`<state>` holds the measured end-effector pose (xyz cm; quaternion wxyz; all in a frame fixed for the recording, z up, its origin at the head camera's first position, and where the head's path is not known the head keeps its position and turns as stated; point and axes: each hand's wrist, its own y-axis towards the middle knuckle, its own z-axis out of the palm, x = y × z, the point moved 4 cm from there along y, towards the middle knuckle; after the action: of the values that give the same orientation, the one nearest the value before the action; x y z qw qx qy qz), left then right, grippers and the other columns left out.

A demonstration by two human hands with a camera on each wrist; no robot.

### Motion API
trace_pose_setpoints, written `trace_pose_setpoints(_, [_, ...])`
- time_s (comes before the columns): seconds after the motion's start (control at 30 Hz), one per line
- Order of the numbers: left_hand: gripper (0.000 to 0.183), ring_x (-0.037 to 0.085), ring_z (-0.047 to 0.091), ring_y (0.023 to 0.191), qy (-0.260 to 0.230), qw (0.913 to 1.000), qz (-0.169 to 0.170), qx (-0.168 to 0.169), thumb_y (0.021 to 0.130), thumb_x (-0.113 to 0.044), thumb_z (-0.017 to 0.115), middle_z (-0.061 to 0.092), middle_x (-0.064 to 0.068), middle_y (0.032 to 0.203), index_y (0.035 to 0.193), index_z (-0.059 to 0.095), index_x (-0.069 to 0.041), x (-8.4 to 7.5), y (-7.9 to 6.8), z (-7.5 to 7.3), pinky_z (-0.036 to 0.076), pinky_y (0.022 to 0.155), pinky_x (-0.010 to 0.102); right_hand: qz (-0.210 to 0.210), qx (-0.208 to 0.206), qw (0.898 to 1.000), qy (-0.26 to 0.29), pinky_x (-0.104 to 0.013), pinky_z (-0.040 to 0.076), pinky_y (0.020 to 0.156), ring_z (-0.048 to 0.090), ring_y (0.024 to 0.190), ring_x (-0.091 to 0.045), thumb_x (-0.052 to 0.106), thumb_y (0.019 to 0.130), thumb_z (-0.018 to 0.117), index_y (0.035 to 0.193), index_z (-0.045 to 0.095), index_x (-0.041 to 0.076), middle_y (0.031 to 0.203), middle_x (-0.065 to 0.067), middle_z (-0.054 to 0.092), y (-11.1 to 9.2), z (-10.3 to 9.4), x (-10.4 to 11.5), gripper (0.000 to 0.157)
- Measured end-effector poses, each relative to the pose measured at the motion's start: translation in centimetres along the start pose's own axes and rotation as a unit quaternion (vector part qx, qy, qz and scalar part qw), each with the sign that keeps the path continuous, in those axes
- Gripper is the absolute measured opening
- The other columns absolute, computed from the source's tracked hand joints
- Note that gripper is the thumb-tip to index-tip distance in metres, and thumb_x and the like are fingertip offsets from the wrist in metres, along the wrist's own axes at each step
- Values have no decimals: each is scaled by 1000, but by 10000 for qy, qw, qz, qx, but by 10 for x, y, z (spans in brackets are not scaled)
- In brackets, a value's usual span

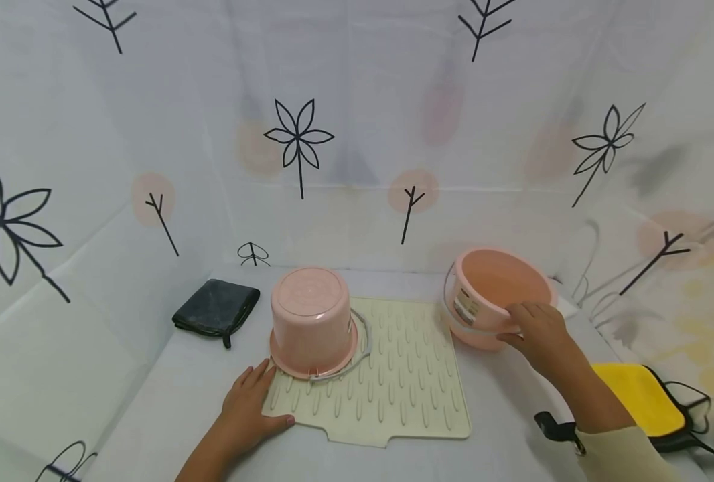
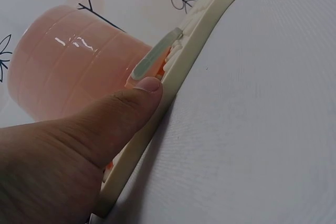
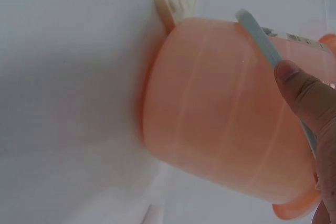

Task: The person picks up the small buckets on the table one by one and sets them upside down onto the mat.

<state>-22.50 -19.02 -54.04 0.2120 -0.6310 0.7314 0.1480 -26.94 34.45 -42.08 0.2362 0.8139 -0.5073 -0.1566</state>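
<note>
On a cream ridged draining mat [image 1: 387,375], a pink bucket [image 1: 310,314] stands upside down at the left side, its grey handle lying round the rim. My left hand [image 1: 245,405] rests at the mat's front left corner, fingers spread along the side. In the left wrist view, its thumb [image 2: 118,119] lies over the mat's edge, close to the bucket's rim. At the mat's right stands a second pink bucket [image 1: 474,321], mouth up and slightly tilted. My right hand [image 1: 540,335] grips its rim, thumb outside over the grey handle [image 3: 260,38] and fingertips over the rim.
A folded dark cloth-like bundle [image 1: 215,308] with a small loop lies at the back left. Near my right forearm are a yellow flat thing with black edging [image 1: 640,398] and a small black object [image 1: 552,428]. A patterned white sheet [image 1: 357,134] hangs behind the white tabletop [image 1: 170,402].
</note>
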Motion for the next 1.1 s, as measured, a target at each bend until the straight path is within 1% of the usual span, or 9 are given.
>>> trace_pose_setpoints(0.13, [118, 55, 24, 153, -13, 10000, -26, 53, 69, -68, 87, 32, 20, 169, 159, 43, -5, 2, -2, 0, 25, 118, 74, 621, 351, 9971, 255, -50, 46, 78, 55, 86, -31, 16, 70, 96, 104, 61, 0, 91, -12, 63, 0, 2, 6, 52])
trace_pose_setpoints(0.23, [118, 56, 25, 153, 6, 9999, -48, 114, 69, -66, 89, 32, 22, 168, 158, 43, -3, 3, -4, 0, 25, 118, 74, 984, 471, 9927, 513, -54, 47, 80, 56, 88, -34, 17, 73, 95, 104, 62, -3, 93, -15, 64, -2, 2, 15, 50])
trace_pose_setpoints(0.37, [117, 56, 24, 153, 14, 9999, -27, 115, 70, -67, 88, 32, 21, 168, 158, 43, -3, 2, -5, -1, 25, 117, 75, 1247, 255, 9881, 858, -54, 49, 81, 57, 90, -34, 13, 74, 95, 108, 62, -5, 96, -16, 65, -5, -1, 25, 51])
trace_pose_setpoints(0.43, [117, 55, 24, 153, 1, 10000, -13, 92, 71, -67, 87, 32, 21, 169, 159, 42, -3, 1, -5, -2, 26, 117, 75, 1394, 167, 9843, 1073, -55, 51, 82, 58, 92, -35, 12, 75, 94, 111, 62, -7, 100, -18, 66, -5, -2, 30, 52])
trace_pose_setpoints(0.53, [118, 55, 24, 153, 12, 10000, -2, 60, 71, -68, 87, 32, 21, 169, 159, 42, -3, -1, -3, -3, 26, 116, 76, 1624, 156, 9767, 1395, -57, 52, 86, 59, 97, -37, 12, 78, 93, 115, 61, -9, 105, -21, 66, -7, -3, 37, 53])
trace_pose_setpoints(0.63, [118, 55, 25, 153, 20, 10000, 12, 55, 71, -68, 87, 32, 21, 169, 159, 42, -3, -1, -2, -3, 26, 116, 76, 1844, 186, 9689, 1640, -58, 51, 87, 60, 100, -38, 14, 80, 91, 118, 61, -9, 109, -22, 65, -9, -2, 43, 54])
trace_pose_setpoints(0.73, [118, 55, 24, 153, -31, 10000, -2, 85, 71, -67, 87, 31, 21, 169, 159, 42, -3, -1, -2, -2, 25, 117, 75, 2052, 190, 9628, 1749, -59, 52, 86, 61, 102, -38, 20, 83, 90, 121, 60, -8, 111, -23, 65, -13, -1, 51, 56])
trace_pose_setpoints(0.9, [118, 55, 23, 154, -82, 9998, -101, 133, 70, -66, 88, 31, 21, 169, 159, 42, -3, 0, -3, -1, 24, 119, 74, 2486, 178, 9502, 1871, -64, 53, 87, 62, 107, -43, 31, 86, 88, 129, 56, -8, 119, -27, 64, -21, 2, 64, 66])
trace_pose_setpoints(1.1, [118, 56, 24, 153, -46, 9999, -48, 104, 70, -67, 88, 31, 22, 169, 159, 42, -3, -3, -1, -2, 24, 118, 74, 2912, -72, 9344, 2052, -63, 55, 86, 63, 114, -46, 36, 88, 87, 134, 52, -10, 124, -30, 64, -23, 3, 74, 73])
